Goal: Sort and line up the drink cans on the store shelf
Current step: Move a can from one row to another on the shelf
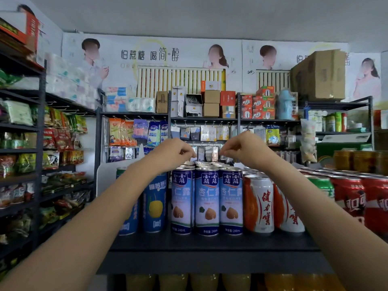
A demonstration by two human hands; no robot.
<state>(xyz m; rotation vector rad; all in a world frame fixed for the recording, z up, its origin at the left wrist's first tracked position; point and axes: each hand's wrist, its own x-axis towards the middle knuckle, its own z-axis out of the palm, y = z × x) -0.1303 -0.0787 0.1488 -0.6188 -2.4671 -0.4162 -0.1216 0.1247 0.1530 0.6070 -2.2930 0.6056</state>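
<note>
Where the dark shelf (210, 244) meets its front edge, three blue almond-drink cans (206, 200) stand upright side by side, with blue pear-drink cans (155, 203) to their left and orange-and-white cans (259, 203) to their right. Above the rows behind them, the left hand (175, 151) and right hand (241, 147) hover with fingers curled downward, tips bunched; whether they pinch anything cannot be told. Beyond hang packaged goods (134, 133).

Both arms out fwd, left hand (175, 151) & right hand (241, 147) raised, fingers curled down, empty
</note>
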